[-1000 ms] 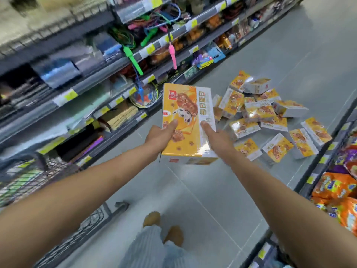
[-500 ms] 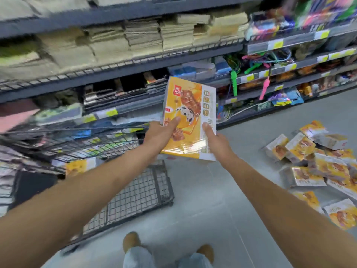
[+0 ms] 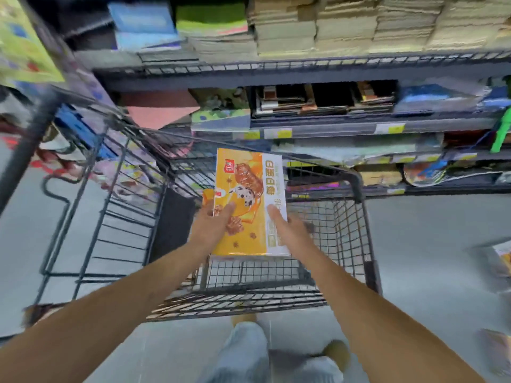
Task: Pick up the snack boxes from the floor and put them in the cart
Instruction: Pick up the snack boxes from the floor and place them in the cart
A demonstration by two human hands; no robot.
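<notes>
Now, snack box (image 3: 246,200): a yellow-orange carton with a white strip down its right side. Its printed face is toward me, and I hold it up over the cart's basket, touching no wire that I can see.
Left grip (image 3: 211,225): pinching the carton near its lower left edge, thumb flat on the printed face, fingers hidden behind it.
Right grip (image 3: 287,230): pinching the lower right edge, thumb on the white strip, fingers out of sight behind.
Cart (image 3: 356,186): a black wire shopping cart straight in front of me. Its grid bottom shows below the carton.
Shelves (image 3: 304,74): dark metal store shelving just beyond the cart, with stacked paper goods (image 3: 345,23) on the upper level and yellow price tags along the lower rails.
Floor (image 3: 428,244): grey and smooth. A second snack box (image 3: 504,258) lies blurred at the right edge, well apart from the cart.
Legs: pale trousers (image 3: 246,355) and a tan shoe (image 3: 336,352) at the bottom, near the cart's closest end.
</notes>
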